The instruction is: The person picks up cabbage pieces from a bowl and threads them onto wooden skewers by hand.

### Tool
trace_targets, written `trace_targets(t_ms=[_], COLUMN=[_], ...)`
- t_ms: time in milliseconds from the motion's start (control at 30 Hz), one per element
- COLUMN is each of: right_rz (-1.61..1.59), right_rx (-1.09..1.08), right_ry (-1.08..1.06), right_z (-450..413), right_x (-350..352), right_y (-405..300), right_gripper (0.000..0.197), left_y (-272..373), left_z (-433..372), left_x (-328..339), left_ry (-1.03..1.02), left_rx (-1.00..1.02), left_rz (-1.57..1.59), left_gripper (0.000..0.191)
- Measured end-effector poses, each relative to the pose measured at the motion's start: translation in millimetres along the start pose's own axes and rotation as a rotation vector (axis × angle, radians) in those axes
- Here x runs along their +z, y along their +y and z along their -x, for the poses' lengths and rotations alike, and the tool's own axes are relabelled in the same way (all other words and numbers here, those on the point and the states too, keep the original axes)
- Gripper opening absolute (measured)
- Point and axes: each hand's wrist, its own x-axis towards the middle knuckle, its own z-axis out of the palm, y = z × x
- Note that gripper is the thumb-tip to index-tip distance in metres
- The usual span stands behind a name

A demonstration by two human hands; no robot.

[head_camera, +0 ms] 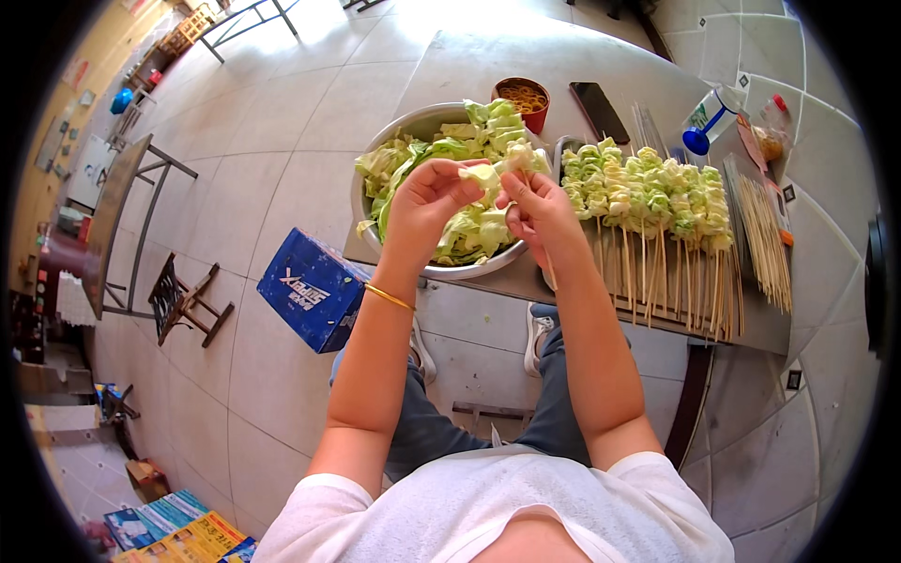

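My left hand (438,191) pinches a pale cabbage piece (480,174) between thumb and fingers. Just beside it, my right hand (538,207) grips a bamboo skewer (551,271) with cabbage threaded at its upper end (519,156). Both hands are over a large metal basin (366,204) filled with torn cabbage leaves (464,144). On the right, several finished cabbage skewers (647,186) lie side by side with their heads on a metal tray (563,144) and their sticks pointing toward me. Bare bamboo skewers (764,243) lie in a bundle at the far right.
Behind the basin stand a red tub of rubber-band-like rings (522,98) and a black phone (598,111). A clear bottle with a blue cap (711,119) is near the wall. A blue cardboard box (306,292) stands left of my legs, and a small stool (186,299) is farther left.
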Motion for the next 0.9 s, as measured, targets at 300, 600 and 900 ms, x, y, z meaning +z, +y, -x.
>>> trace_targets(t_ms=[300,600,900], right_rz=[0.513,0.785,0.805], right_rx=[-0.153,-0.071,-0.029], right_ry=[-0.133,-0.354,-0.342], right_z=[26,30,29], right_x=[23,30,30], right_y=[-5,1,-2], right_gripper=[0.023,0.021,0.022], left_y=[12,23,24], left_z=[-7,-7,-9], left_x=[-41,-70,-66], left_ry=[0.568,0.767,0.814], left_rx=[0.015,0.16,0.283], left_rz=[0.172,0.17,-0.346], left_gripper=[0.019,0.015,0.01])
